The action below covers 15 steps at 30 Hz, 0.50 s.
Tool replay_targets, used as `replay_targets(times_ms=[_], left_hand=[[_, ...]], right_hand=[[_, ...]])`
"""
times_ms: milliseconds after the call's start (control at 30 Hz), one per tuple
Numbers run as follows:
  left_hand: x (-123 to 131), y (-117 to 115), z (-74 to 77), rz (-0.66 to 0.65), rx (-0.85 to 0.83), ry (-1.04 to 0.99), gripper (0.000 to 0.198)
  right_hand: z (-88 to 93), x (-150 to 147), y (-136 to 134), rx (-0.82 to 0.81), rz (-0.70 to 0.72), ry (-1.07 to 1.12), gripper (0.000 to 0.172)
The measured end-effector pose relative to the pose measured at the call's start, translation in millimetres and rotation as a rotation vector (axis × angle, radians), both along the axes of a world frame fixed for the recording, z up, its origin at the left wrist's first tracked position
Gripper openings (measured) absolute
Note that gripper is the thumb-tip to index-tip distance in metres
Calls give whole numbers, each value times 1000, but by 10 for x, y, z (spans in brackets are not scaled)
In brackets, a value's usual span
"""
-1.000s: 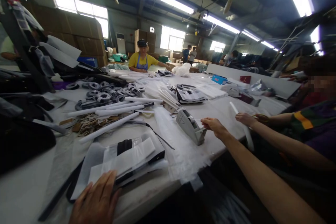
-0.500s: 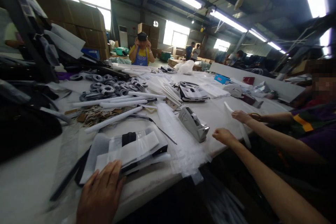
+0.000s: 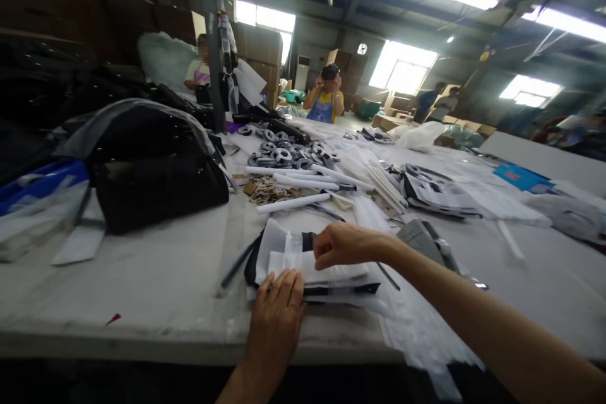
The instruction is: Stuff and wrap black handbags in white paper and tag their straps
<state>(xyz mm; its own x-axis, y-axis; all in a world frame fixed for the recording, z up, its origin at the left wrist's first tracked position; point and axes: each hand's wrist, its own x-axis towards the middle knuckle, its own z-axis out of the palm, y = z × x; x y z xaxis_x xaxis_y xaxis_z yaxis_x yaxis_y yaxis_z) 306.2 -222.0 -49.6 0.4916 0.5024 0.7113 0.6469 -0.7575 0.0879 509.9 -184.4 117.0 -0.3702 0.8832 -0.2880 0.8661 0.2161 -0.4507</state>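
My left hand [image 3: 277, 315] lies flat, fingers together, on the near edge of a flat packet [image 3: 293, 260]: a black item with white paper inside clear plastic. My right hand [image 3: 348, 245] hovers over the packet's far right side with fingertips pinched; what they hold is too small to make out. A grey tape dispenser [image 3: 421, 237] stands just right of that hand.
The pale table [image 3: 156, 278] carries a black bag [image 3: 156, 177] at the left, white rolled tubes [image 3: 293, 202], a pile of grey rings [image 3: 284, 154] and clear plastic sheets [image 3: 426, 334]. A person in yellow [image 3: 326, 101] stands at the far end.
My right hand has come from beside the tape dispenser across to the packet. My left hand has slid further onto it. The view has swung left, and the co-worker's arms have left it.
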Motion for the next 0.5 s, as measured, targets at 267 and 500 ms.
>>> replay_targets(times_ms=[267,500], left_hand=[[116,-17,-199,17,-57,-203,33],[72,-16,-245,-17,-108,-166,35]], right_hand=[[-546,-672,1013,105,480,-643,25],[-570,-451,1402,295,233,-516,34]])
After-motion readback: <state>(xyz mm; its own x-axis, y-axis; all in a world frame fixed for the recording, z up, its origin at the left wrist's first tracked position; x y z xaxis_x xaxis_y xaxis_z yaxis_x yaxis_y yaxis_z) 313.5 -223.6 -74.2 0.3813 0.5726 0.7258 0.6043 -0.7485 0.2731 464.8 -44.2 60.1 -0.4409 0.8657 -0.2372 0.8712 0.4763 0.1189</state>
